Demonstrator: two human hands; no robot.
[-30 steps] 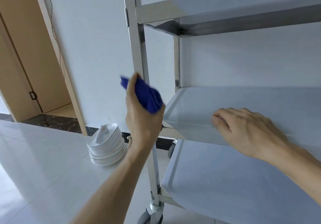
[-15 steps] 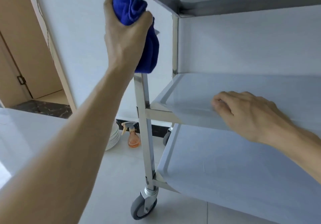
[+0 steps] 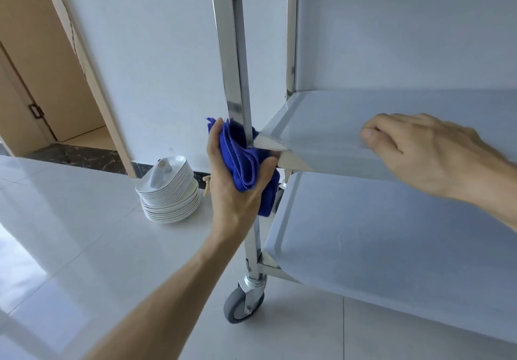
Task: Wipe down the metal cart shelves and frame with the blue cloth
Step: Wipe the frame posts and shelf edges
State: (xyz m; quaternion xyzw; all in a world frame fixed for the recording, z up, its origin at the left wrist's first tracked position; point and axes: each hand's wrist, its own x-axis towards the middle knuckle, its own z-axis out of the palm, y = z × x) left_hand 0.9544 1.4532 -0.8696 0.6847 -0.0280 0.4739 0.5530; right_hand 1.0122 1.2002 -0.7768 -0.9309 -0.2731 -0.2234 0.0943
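left hand (image 3: 235,192) fingers gripping plush blue cloth (image 3: 240,161) around shiny square post (image 3: 233,52), right hand (image 3: 428,150) fingers curled over smooth shelf (image 3: 330,124) edge

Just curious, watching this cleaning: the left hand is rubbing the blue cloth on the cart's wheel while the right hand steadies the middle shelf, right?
Not the wheel. The head view shows the left hand gripping the blue cloth around the upright post; the wheel is untouched. The right hand does steady the middle shelf.
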